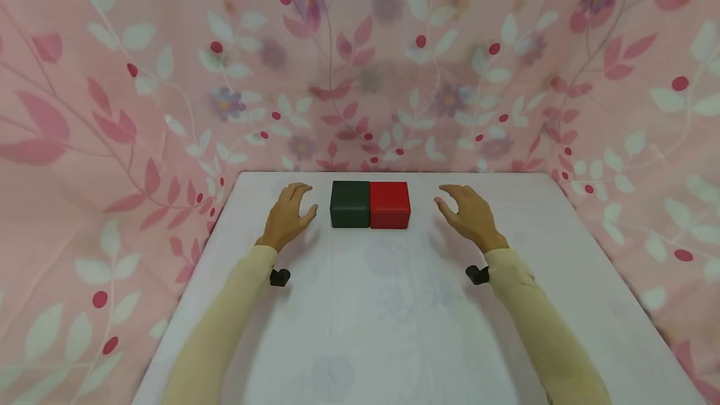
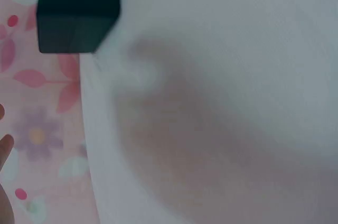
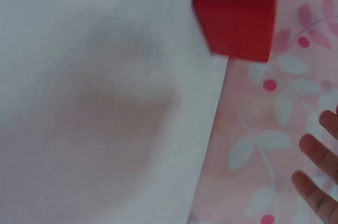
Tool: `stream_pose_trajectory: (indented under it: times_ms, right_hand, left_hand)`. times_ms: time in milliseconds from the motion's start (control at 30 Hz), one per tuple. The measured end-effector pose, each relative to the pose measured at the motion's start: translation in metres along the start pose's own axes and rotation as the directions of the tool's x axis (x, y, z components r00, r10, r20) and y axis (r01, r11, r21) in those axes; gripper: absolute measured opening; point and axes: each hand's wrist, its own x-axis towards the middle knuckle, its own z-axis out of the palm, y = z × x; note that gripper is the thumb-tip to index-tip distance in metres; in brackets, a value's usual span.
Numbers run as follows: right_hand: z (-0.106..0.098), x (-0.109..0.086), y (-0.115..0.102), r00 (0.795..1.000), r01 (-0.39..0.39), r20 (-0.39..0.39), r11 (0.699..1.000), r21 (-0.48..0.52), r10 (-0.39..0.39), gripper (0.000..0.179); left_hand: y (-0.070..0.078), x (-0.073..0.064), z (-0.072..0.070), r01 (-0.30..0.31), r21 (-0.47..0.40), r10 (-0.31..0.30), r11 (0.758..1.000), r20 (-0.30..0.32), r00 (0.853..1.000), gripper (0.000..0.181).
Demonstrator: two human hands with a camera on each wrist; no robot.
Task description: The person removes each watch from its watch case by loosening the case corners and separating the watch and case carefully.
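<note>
Two box-shaped blocks sit side by side near the far edge of the table, a dark green block (image 1: 350,204) on the left and a red block (image 1: 390,205) on the right, their sides meeting. My left hand (image 1: 285,215) hovers left of the green block, thumb and fingers apart and nothing between them. To the right of the red block, my right hand (image 1: 470,214) is held in the same way, its fingers relaxed. In the left wrist view the green block (image 2: 79,12) shows at the upper left; the red block (image 3: 237,15) is at the upper right in the right wrist view.
A white cloth covers the table (image 1: 371,324). Behind it and along both sides hangs a pink floral curtain (image 1: 371,74). Each wrist carries a small black device, one on the left (image 1: 279,277) and one on the right (image 1: 477,274).
</note>
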Motion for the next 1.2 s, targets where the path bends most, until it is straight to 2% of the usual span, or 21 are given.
stream_pose_trajectory:
  times_ms: [67,100,167,267,333,400,533,667,800,900,1033,1133,1200]
  right_hand:
    - [0.004,-0.003,-0.002,0.998,0.027,-0.062,0.997,0.074,-0.022,0.039]
    - [0.008,-0.004,-0.003,0.997,0.034,-0.079,0.995,0.095,-0.026,0.036]
    - [0.015,-0.008,-0.004,0.995,0.043,-0.097,0.991,0.127,-0.031,0.033]
    - [0.028,-0.014,-0.003,0.996,0.035,-0.092,0.987,0.154,-0.021,0.031]
    - [0.037,-0.019,-0.002,0.997,0.020,-0.078,0.985,0.171,-0.007,0.031]
    - [0.045,-0.022,-0.002,0.999,0.001,-0.053,0.982,0.187,0.010,0.031]
    - [0.056,-0.027,-0.001,1.000,-0.020,-0.015,0.977,0.213,0.024,0.031]
    - [0.062,-0.030,0.001,1.000,-0.017,-0.021,0.972,0.235,0.022,0.029]
    - [0.064,-0.032,0.005,0.999,-0.018,-0.026,0.971,0.237,0.025,0.028]
    - [0.065,-0.032,0.007,0.999,-0.025,-0.015,0.972,0.234,0.029,0.029]
    - [0.065,-0.032,0.010,0.999,-0.032,-0.014,0.971,0.238,0.037,0.029]
    - [0.065,-0.032,0.012,0.999,-0.047,0.000,0.970,0.240,0.048,0.028]
    - [0.065,-0.032,0.013,0.998,-0.056,0.016,0.968,0.244,0.054,0.028]
  left_hand:
    - [0.004,0.002,0.003,-0.012,-0.127,0.006,0.992,-0.049,0.999,0.053]
    - [0.007,0.003,0.005,0.000,-0.186,-0.009,0.983,-0.051,0.999,0.055]
    - [0.010,0.005,0.010,0.057,-0.289,-0.064,0.956,-0.015,0.998,0.063]
    - [0.013,0.007,0.020,0.151,-0.408,-0.130,0.900,0.080,0.988,0.078]
    - [0.013,0.008,0.028,0.201,-0.463,-0.154,0.863,0.137,0.979,0.087]
    - [0.012,0.008,0.037,0.224,-0.505,-0.158,0.833,0.171,0.972,0.096]
    - [0.009,0.009,0.051,0.255,-0.545,-0.163,0.799,0.212,0.964,0.106]
    - [0.006,0.014,0.063,0.279,-0.542,-0.165,0.792,0.250,0.954,0.110]
    - [0.001,0.018,0.071,0.304,-0.524,-0.175,0.796,0.282,0.943,0.113]
    - [-0.004,0.020,0.077,0.332,-0.523,-0.186,0.785,0.311,0.932,0.117]
    - [-0.010,0.020,0.084,0.373,-0.499,-0.183,0.782,0.388,0.903,0.125]
    - [-0.013,0.018,0.088,0.390,-0.461,-0.177,0.797,0.439,0.881,0.130]
    - [-0.015,0.019,0.090,0.394,-0.450,-0.176,0.801,0.452,0.874,0.132]
